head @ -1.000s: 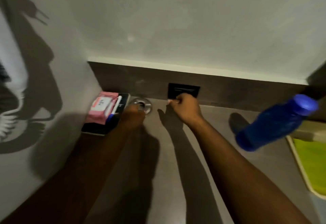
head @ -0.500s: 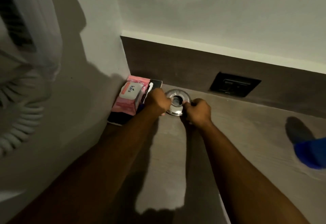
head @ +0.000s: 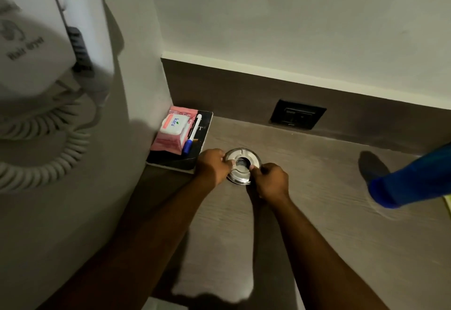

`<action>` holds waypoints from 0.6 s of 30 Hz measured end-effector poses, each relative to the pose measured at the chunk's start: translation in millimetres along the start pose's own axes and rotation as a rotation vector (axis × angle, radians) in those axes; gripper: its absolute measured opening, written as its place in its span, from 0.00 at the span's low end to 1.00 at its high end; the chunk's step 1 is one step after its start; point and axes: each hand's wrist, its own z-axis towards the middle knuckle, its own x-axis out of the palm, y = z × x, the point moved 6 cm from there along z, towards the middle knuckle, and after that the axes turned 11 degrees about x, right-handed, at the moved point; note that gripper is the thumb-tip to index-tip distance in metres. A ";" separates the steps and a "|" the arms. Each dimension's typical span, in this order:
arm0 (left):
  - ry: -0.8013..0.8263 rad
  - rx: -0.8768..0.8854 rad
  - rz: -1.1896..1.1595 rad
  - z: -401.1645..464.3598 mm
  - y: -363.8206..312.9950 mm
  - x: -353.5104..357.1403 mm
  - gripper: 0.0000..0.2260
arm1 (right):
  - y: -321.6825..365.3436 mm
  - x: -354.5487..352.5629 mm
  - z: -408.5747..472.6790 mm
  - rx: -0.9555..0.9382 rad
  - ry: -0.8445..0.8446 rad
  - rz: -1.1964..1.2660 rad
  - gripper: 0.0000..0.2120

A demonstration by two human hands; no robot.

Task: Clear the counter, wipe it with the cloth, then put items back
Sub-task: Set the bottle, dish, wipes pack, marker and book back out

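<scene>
A round steel dish (head: 241,157) sits on the grey-brown counter (head: 317,212) near the back left corner. My left hand (head: 212,166) grips its left rim and my right hand (head: 269,181) grips its right rim. Left of the dish lies a black book (head: 195,153) in the corner. On the book rest a pink wipes pack (head: 172,130) and a white pen with a blue cap (head: 192,134). A blue bottle (head: 412,185) stands at the right edge of the view. No cloth is in view.
A wall-mounted hair dryer (head: 31,58) with a coiled cord (head: 46,143) hangs on the left wall. A black socket plate (head: 297,114) sits in the dark backsplash behind the counter. A strip of green shows at the far right edge.
My right hand has moved left from near the socket to the dish's right rim. My left hand has stayed by the dish's left rim. The view has swung left and down.
</scene>
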 end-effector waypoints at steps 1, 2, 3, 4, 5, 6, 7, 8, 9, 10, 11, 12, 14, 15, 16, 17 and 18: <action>-0.024 0.011 0.058 1.1 -0.3 -7.5 0.13 | 2.6 -2.8 -3.2 -0.005 -0.048 -0.033 0.18; -0.065 0.020 0.112 2.4 -0.3 -17.3 0.16 | 7.3 -7.1 -8.2 -0.020 -0.116 -0.068 0.19; -0.123 0.033 0.155 4.0 0.1 -31.5 0.17 | 16.5 -9.9 -14.7 -0.050 -0.184 -0.094 0.20; -0.191 0.053 0.196 5.0 0.7 -47.9 0.18 | 28.6 -10.1 -21.0 -0.093 -0.231 -0.104 0.20; -0.267 0.079 0.248 6.2 1.5 -66.4 0.18 | 43.9 -5.7 -26.1 -0.144 -0.242 -0.107 0.20; -0.342 0.112 0.311 8.2 2.6 -85.2 0.18 | 60.9 2.6 -30.5 -0.191 -0.220 -0.115 0.18; -0.399 0.140 0.375 10.3 2.8 -102.3 0.18 | 78.4 13.1 -33.8 -0.229 -0.179 -0.119 0.16; -0.430 0.143 0.434 13.5 4.2 -117.7 0.19 | 96.6 26.0 -35.8 -0.252 -0.134 -0.120 0.14; -0.423 0.113 0.488 17.9 6.1 -128.6 0.19 | 113.5 38.7 -36.7 -0.255 -0.092 -0.116 0.14; -0.388 0.060 0.536 23.7 9.0 -136.2 0.19 | 128.5 51.7 -36.3 -0.239 -0.052 -0.107 0.14; -0.330 0.008 0.578 29.6 11.6 -139.9 0.19 | 140.0 64.9 -34.1 -0.206 -0.014 -0.092 0.14; -0.266 -0.026 0.606 35.2 12.5 -139.8 0.17 | 147.2 76.6 -30.3 -0.162 0.015 -0.079 0.14; -0.173 -0.058 0.624 44.7 15.3 -138.0 0.14 | 155.2 100.2 -22.2 -0.079 0.038 -0.090 0.13; -0.148 -0.069 0.624 48.4 16.7 -136.2 0.13 | 156.5 109.7 -18.4 -0.053 0.038 -0.110 0.13; -0.135 -0.077 0.628 51.8 18.9 -134.0 0.13 | 157.0 117.3 -14.9 -0.039 0.030 -0.123 0.13; -0.127 -0.079 0.646 54.5 19.9 -131.3 0.13 | 157.0 121.6 -12.1 -0.035 0.016 -0.130 0.13; -0.119 -0.079 0.670 56.1 21.5 -129.7 0.13 | 157.7 125.3 -10.6 -0.033 0.005 -0.132 0.12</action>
